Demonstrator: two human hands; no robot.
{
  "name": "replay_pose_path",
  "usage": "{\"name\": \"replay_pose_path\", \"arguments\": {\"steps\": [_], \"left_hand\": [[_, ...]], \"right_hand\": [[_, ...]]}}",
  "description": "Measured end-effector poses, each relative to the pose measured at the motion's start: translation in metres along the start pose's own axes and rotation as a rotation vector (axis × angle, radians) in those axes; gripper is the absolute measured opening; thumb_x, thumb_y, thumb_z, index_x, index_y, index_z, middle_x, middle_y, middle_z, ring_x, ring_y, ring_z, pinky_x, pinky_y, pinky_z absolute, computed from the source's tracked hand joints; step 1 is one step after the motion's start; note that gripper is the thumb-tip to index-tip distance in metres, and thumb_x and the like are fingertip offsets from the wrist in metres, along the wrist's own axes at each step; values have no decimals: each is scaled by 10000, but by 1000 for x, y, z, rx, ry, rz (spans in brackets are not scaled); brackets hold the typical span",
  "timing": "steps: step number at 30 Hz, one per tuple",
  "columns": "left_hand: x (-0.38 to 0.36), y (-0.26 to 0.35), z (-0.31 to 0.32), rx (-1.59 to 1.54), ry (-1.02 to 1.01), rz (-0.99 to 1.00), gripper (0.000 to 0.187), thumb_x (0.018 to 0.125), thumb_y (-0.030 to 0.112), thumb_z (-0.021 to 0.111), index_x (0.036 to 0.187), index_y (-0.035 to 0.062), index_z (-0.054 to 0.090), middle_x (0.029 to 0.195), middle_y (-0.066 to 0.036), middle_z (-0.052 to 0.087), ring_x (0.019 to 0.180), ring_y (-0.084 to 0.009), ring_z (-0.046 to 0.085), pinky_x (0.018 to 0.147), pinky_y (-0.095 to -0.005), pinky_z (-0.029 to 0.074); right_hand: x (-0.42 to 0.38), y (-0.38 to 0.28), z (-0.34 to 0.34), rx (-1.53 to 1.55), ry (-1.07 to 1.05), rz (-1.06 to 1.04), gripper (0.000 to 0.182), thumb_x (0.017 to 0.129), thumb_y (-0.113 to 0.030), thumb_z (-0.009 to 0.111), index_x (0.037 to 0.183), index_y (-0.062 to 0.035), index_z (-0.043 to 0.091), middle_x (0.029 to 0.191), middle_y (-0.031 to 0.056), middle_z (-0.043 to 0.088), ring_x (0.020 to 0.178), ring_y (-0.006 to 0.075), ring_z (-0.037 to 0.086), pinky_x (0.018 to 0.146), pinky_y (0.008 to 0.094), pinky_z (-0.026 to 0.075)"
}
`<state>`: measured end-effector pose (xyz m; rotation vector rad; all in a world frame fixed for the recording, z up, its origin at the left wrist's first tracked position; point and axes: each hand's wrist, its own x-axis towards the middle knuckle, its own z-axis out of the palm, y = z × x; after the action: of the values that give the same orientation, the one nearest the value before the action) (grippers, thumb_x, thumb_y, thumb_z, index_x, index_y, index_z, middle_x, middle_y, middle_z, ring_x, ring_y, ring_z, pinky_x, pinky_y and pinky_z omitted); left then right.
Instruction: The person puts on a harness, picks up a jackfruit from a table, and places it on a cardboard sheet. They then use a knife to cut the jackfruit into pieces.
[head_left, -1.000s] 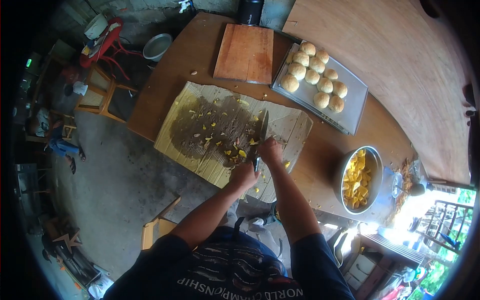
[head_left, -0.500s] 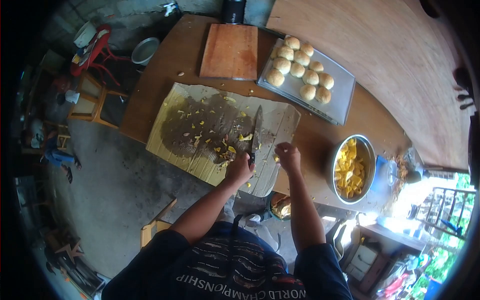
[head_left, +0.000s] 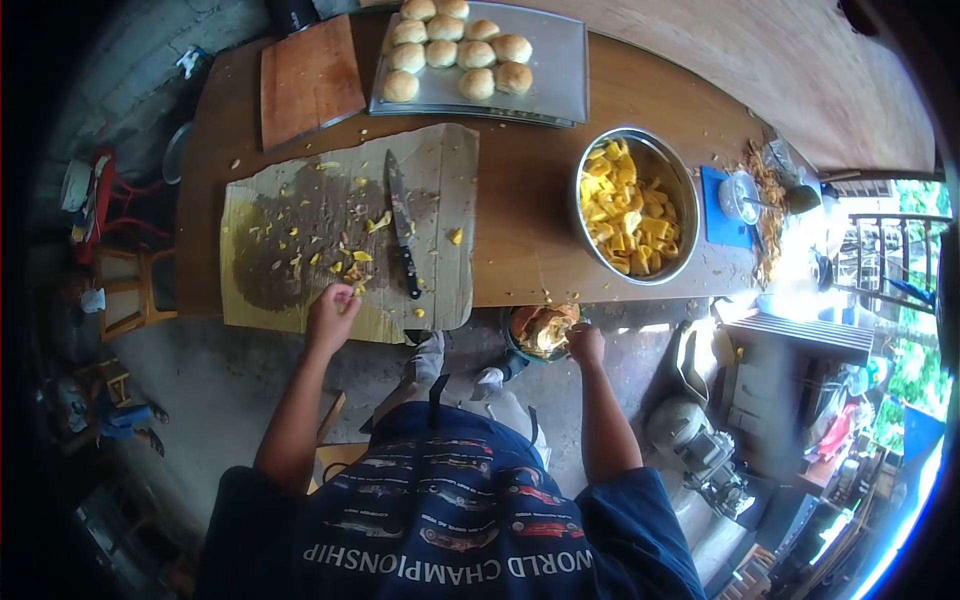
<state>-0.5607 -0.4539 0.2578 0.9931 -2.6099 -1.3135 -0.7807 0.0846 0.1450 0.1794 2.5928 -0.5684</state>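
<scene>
My left hand (head_left: pixel 333 312) is over the near edge of a stained cardboard sheet (head_left: pixel 455 180), its fingers pinched together beside small yellow fruit scraps (head_left: pixel 358 258). Whether a scrap is between the fingertips is hard to see. A knife (head_left: pixel 402 225) with a black handle lies on the cardboard to the right of that hand, untouched. My right hand (head_left: pixel 586 344) is closed beyond the table's front edge, at the right side of a bucket (head_left: pixel 540 330) holding brownish and pale peelings. What its fingers hold, if anything, is hidden.
A metal bowl (head_left: pixel 690 240) of cut yellow fruit, resembling jackfruit, stands on the table (head_left: pixel 520 230). Behind are a tray (head_left: pixel 555 70) of round buns and a wooden board (head_left: pixel 312 85). A blue mat (head_left: pixel 722 225) bears a clear container. A person (head_left: pixel 125 420) is at far left.
My left hand has let go of the knife and shifted left to the scraps. My right hand has moved from above the cardboard to the bucket. The view has turned to the right.
</scene>
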Motion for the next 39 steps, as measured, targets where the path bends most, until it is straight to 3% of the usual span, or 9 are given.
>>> {"name": "replay_pose_path", "arguments": {"steps": [4, 6, 7, 11, 19, 24, 27, 34, 39], "left_hand": [[-20, -7, -1, 4, 54, -69, 272, 928, 211, 788, 1112, 40, 685, 1008, -118, 741, 972, -256, 722, 871, -381, 549], [-32, -9, 9, -110, 44, -110, 252, 952, 191, 770, 1120, 29, 675, 1015, -102, 734, 997, -215, 706, 911, -366, 548], [-37, -11, 14, -94, 5, -160, 237, 959, 171, 762, 1114, 18, 667, 1012, -93, 727, 989, -202, 698, 923, -360, 547], [-62, -50, 42, -141, -13, -192, 229, 942, 128, 765, 1093, 19, 633, 994, -78, 691, 954, -180, 669, 898, -343, 537], [-100, -33, 68, -65, -15, -294, 254, 919, 155, 768, 1090, 27, 631, 955, -76, 672, 888, -199, 669, 803, -355, 554], [-147, 24, 79, -42, -179, -492, 288, 903, 193, 764, 1104, 34, 633, 909, -86, 685, 608, -196, 642, 506, -358, 537], [-166, 41, 93, 1, -232, -496, 264, 903, 186, 759, 1091, 39, 647, 835, -71, 670, 537, -171, 608, 477, -350, 526], [-149, 159, 128, 37, -454, -250, 234, 916, 200, 776, 1052, 38, 676, 843, -66, 684, 577, -167, 642, 489, -336, 523], [-101, 268, 180, 100, -719, 81, 314, 945, 243, 764, 1174, 33, 719, 1051, -120, 763, 934, -227, 740, 812, -368, 594]], "right_hand": [[14, 27, -1, -29, -25, 359, 378, 905, -312, 704, 1045, 34, 759, 923, 227, 782, 720, 354, 785, 646, 439, 650], [-9, 24, -24, -199, 29, 219, 458, 871, -376, 769, 1108, 15, 749, 1040, 229, 778, 924, 393, 777, 799, 483, 636], [-28, 6, -49, -168, 10, 315, 536, 821, -422, 835, 1151, -11, 742, 1163, 222, 755, 1106, 414, 720, 922, 513, 596], [-54, 58, -60, -94, 38, 296, 473, 824, -331, 848, 1209, -77, 740, 1305, 173, 660, 1181, 366, 677, 994, 482, 568], [-89, 183, -92, 46, -19, 370, 623, 840, -235, 807, 1413, -82, 617, 1455, 191, 530, 1030, 341, 742, 782, 403, 664], [-114, 286, -108, 136, -68, 447, 591, 866, -217, 790, 1403, -36, 623, 1431, 227, 573, 978, 347, 760, 662, 388, 688], [-147, 326, -131, 197, -63, 562, 609, 856, -204, 808, 1408, -24, 625, 1419, 224, 606, 991, 334, 762, 670, 409, 693], [-252, 401, -149, 554, 76, 898, 609, 881, -125, 770, 1456, -47, 583, 1387, 203, 621, 1082, 340, 729, 683, 439, 707], [-327, 411, -127, 693, 210, 1079, 642, 865, -101, 792, 1468, -55, 576, 1374, 172, 636, 1170, 360, 682, 665, 486, 704]]}}
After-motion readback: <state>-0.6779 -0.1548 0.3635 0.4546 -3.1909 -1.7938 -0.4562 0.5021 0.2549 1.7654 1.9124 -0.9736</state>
